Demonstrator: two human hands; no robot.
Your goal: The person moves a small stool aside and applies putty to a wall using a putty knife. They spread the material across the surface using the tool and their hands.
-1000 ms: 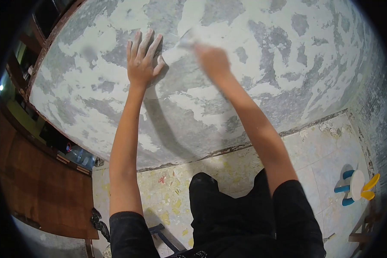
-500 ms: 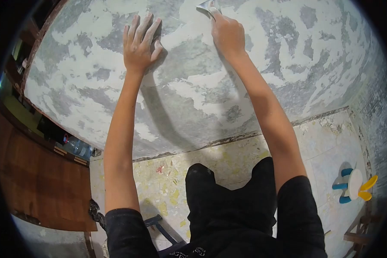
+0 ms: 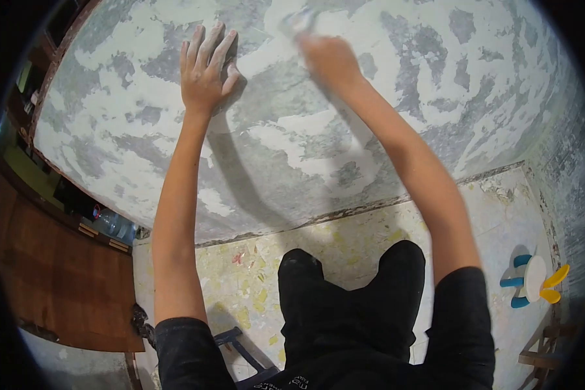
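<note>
My left hand (image 3: 205, 75) lies flat against the patchy grey-and-white wall (image 3: 292, 130), its dusty fingers spread and holding nothing. Near the top of the view my right hand (image 3: 331, 62) is closed around a scraper (image 3: 299, 25), which is blurred by motion. The scraper is up against the wall, over a whitish patch. Its handle is hidden inside my fist.
Pale and yellow flakes litter the floor (image 3: 240, 279) below the wall. A small white stool with blue legs and yellow ears (image 3: 535, 279) stands at right. A brown wooden panel (image 3: 58, 273) and a clear plastic bottle (image 3: 112, 223) are at left.
My right hand has moved down and to the left along the wall with the scraper, its elbow bending outward. My left hand stays flat on the wall.
</note>
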